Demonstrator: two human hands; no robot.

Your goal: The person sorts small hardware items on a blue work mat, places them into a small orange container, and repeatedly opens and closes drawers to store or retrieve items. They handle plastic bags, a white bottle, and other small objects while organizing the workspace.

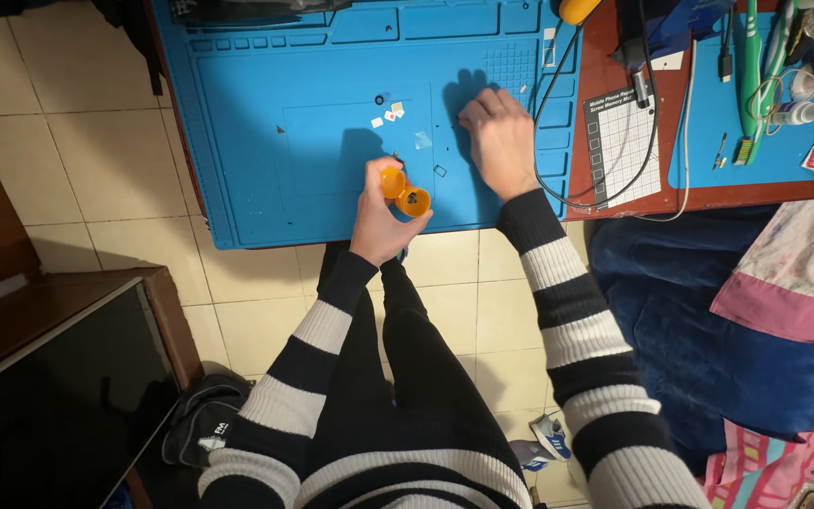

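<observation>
My left hand (380,219) grips a small orange tool with two round ends (404,191) over the near edge of a blue work mat (266,179). My right hand (499,139) rests palm down on the mat farther right, its fingertips pinched at something too small to make out. Several tiny white and dark parts (388,113) lie on the mat just left of the right hand. A small clear piece (423,139) and a tiny square frame (440,171) sit between my hands. Both my arms wear black and white striped sleeves.
A black cable (650,141) loops over the brown desk beside a white grid chart (626,146). A second blue mat (756,113) at the right carries tools and bottles. A blue cushion (708,320) lies at the right, and a dark cabinet (58,377) stands at the lower left on the tiled floor.
</observation>
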